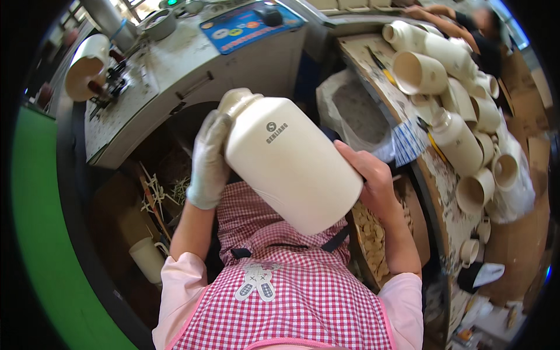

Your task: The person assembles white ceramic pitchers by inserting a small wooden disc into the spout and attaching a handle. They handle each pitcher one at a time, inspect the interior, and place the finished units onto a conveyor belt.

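Checked red-and-white apron cloth (291, 291) fills the bottom of the head view, and just above it the person holds a large cream ceramic bottle (289, 163) tilted across the lap, its narrow neck pointing up and to the left, its flat base down toward the right. Gloved, the left hand (208, 160) wraps its fingers around the shoulder just below the neck; the bare right hand (370, 175) cups the lower side near the base, fingers curled against the wall. Both hands are closed on the bottle, which touches nothing else. To the right, a curved workbench (434, 175) carries many like cream pieces: open cylinders (420, 73) and another bottle (455, 140). A grey machine table (175, 70) stands ahead. Judging by the grip, the piece is being turned for inspection or finishing; the next move would call for steady two-handed support, since the unglazed-looking body seems heavy and fragile.
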Action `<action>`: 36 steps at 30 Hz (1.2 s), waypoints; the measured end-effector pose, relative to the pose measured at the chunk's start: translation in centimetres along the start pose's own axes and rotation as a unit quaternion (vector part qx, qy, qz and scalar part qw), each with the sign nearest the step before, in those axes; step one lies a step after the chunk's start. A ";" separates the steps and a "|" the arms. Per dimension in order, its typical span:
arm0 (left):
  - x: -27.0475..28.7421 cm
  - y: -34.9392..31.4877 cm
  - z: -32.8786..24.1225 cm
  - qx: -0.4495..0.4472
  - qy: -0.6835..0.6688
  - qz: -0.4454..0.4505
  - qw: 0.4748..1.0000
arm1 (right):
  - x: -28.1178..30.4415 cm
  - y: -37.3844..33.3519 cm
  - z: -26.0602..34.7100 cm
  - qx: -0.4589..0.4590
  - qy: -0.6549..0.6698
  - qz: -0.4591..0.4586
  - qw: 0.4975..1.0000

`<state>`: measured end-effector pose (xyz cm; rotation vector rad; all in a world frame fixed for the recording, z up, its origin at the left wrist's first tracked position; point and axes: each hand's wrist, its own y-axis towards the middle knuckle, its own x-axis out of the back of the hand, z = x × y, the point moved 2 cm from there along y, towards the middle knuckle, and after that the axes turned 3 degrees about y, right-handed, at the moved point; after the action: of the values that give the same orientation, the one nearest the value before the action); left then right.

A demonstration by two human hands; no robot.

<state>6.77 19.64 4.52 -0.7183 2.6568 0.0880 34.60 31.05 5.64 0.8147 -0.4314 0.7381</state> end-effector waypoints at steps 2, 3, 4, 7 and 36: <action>2.4 1.4 -5.3 -0.206 0.219 -0.056 0.952 | -0.6 2.8 -1.1 0.017 -0.064 0.052 0.996; 4.0 1.8 -8.0 -0.214 0.304 -0.103 0.922 | -0.5 4.1 -2.2 0.020 -0.109 0.086 0.990; 5.2 3.8 -10.5 -0.304 0.282 -0.139 0.899 | -0.1 5.5 -3.6 0.014 -0.074 0.056 0.996; 8.7 11.4 -17.2 -0.388 0.489 -0.213 0.751 | 2.2 10.6 -10.5 -0.097 0.034 -0.074 0.992; -4.8 25.3 -23.5 -0.257 0.616 -0.243 0.704 | 14.6 47.1 -50.4 -0.042 -0.326 0.003 0.945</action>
<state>-10.19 40.15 27.07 -2.3319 3.4822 0.2946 13.46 98.28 6.53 0.9683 -1.0525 0.4351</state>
